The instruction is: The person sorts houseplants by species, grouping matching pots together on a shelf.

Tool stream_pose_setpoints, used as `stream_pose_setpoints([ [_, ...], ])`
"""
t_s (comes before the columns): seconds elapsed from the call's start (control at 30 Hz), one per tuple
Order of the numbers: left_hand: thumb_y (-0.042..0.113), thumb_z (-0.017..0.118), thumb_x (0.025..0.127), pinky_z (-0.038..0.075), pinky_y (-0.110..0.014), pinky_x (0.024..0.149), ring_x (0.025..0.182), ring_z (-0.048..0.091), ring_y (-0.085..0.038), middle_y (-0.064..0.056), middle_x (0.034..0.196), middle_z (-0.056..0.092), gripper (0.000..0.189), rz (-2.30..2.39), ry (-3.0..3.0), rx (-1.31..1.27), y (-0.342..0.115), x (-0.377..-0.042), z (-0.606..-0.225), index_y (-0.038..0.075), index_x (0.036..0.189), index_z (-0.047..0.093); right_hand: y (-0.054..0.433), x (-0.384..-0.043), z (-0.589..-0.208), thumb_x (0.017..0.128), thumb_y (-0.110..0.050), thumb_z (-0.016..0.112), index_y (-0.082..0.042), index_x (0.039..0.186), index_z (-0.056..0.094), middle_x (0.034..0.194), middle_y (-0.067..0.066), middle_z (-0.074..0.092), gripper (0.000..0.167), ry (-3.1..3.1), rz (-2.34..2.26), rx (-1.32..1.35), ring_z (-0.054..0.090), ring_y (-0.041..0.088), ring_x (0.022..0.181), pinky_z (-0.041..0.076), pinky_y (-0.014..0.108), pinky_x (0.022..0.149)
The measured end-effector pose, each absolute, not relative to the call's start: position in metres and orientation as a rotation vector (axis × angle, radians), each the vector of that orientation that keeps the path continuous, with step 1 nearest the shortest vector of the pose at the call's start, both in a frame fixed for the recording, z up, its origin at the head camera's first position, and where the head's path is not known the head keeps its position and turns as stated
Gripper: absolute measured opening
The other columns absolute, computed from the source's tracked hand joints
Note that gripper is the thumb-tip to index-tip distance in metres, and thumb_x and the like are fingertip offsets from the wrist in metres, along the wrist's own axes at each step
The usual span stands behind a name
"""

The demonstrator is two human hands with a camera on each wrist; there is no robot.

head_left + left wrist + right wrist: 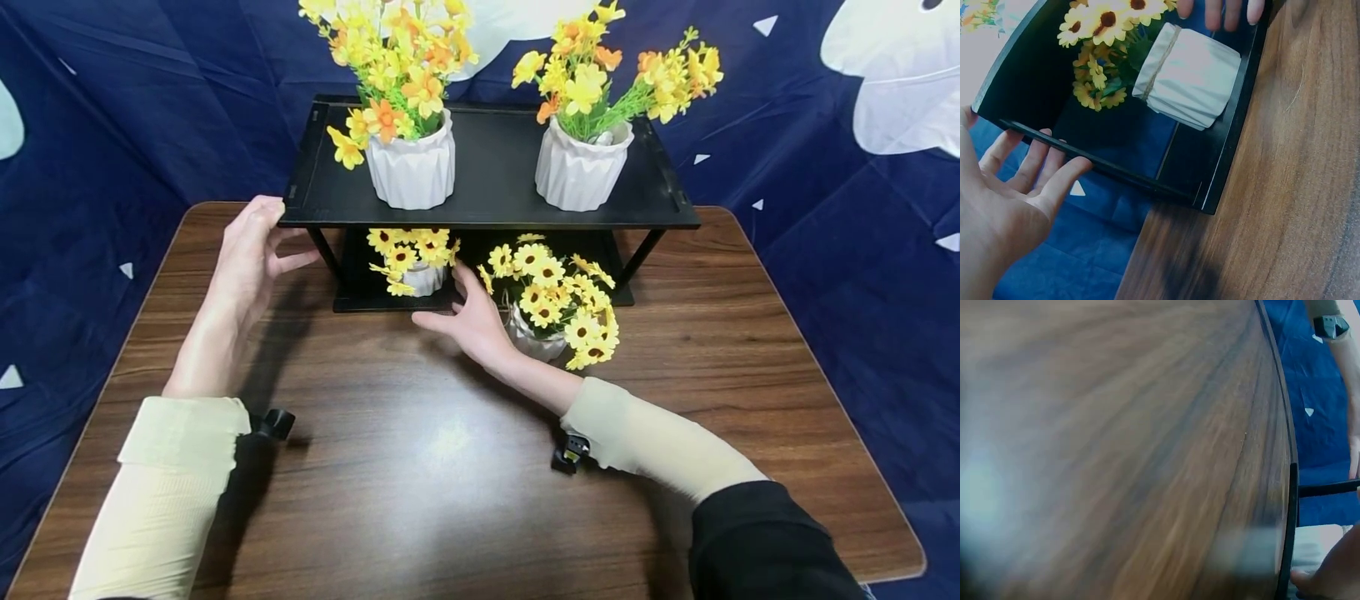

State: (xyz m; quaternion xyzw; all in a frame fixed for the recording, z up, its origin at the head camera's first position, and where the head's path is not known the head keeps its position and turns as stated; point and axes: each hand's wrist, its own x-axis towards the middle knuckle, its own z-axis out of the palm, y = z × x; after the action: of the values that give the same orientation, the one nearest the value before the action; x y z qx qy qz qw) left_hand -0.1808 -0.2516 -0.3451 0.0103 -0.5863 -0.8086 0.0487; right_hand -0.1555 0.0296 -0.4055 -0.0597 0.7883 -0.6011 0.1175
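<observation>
My left hand (243, 254) is at the left end of the black two-tier shelf (495, 167), touching its upper corner. In the left wrist view its extended fingers (1054, 169) spread beside the shelf's post. My right hand (480, 325) reaches to the lower tier, thumb and fingers apart, at the right side of a white pot (425, 279) of small yellow sunflowers (401, 254). Its fingertips (1230, 19) show close to that pot in the left wrist view. Behind the right wrist stands a second white pot (536, 337) of sunflowers (547, 292), at the shelf's front edge.
Two ribbed white pots stand on the upper tier, the left pot (412, 171) and the right pot (581, 167), both with yellow and orange flowers. The brown wooden table (390, 467) lies under the shelf. A dark blue cloth (150, 108) hangs behind.
</observation>
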Motion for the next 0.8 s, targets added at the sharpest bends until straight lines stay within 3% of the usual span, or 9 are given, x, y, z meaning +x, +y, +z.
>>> stream_pose_setpoints([
  [0.17, 0.020, 0.061, 0.100, 0.065, -0.033, 0.074, 0.093, 0.067, -0.012, 0.002, 0.102, 0.066, 0.010, -2.473, -1.786, 0.038, -0.252, -0.181, -0.344, 0.012, 0.096, 0.066, 0.046, -0.146, -0.404, 0.081, -0.026, 0.089, -0.017, 0.162, 0.028, 0.167, 0.012, 0.035, 0.102, 2.256, -1.692, -0.311, 0.038, 0.027, 0.153, 0.042, 0.040, 0.121],
  [0.43, 0.020, 0.061, 0.100, 0.065, -0.033, 0.074, 0.094, 0.068, -0.012, 0.002, 0.102, 0.066, 0.010, -2.468, -1.787, 0.042, -0.253, -0.181, -0.344, 0.012, 0.097, 0.066, 0.074, -0.135, -0.406, 0.080, -0.007, 0.087, -0.015, 0.162, 0.026, 0.166, 0.018, 0.034, 0.103, 2.039, -1.667, -0.691, 0.039, 0.035, 0.152, 0.039, 0.043, 0.122],
  [0.6, 0.021, 0.061, 0.100, 0.065, -0.033, 0.075, 0.094, 0.068, -0.012, 0.002, 0.103, 0.067, 0.010, -2.463, -1.797, 0.040, -0.253, -0.180, -0.344, 0.012, 0.098, 0.065, 0.094, -0.129, -0.404, 0.081, 0.001, 0.083, -0.017, 0.163, 0.026, 0.167, 0.014, 0.034, 0.102, 1.856, -1.644, -0.898, 0.036, 0.038, 0.153, 0.035, 0.045, 0.125],
  [0.8, 0.021, 0.061, 0.100, 0.065, -0.033, 0.076, 0.094, 0.067, -0.012, 0.002, 0.103, 0.066, 0.010, -2.460, -1.808, 0.035, -0.252, -0.180, -0.344, 0.012, 0.097, 0.066, 0.123, -0.125, -0.408, 0.079, 0.006, 0.082, -0.009, 0.162, 0.025, 0.169, 0.016, 0.028, 0.102, 1.629, -1.543, -1.075, 0.030, 0.035, 0.156, 0.033, 0.052, 0.125],
])
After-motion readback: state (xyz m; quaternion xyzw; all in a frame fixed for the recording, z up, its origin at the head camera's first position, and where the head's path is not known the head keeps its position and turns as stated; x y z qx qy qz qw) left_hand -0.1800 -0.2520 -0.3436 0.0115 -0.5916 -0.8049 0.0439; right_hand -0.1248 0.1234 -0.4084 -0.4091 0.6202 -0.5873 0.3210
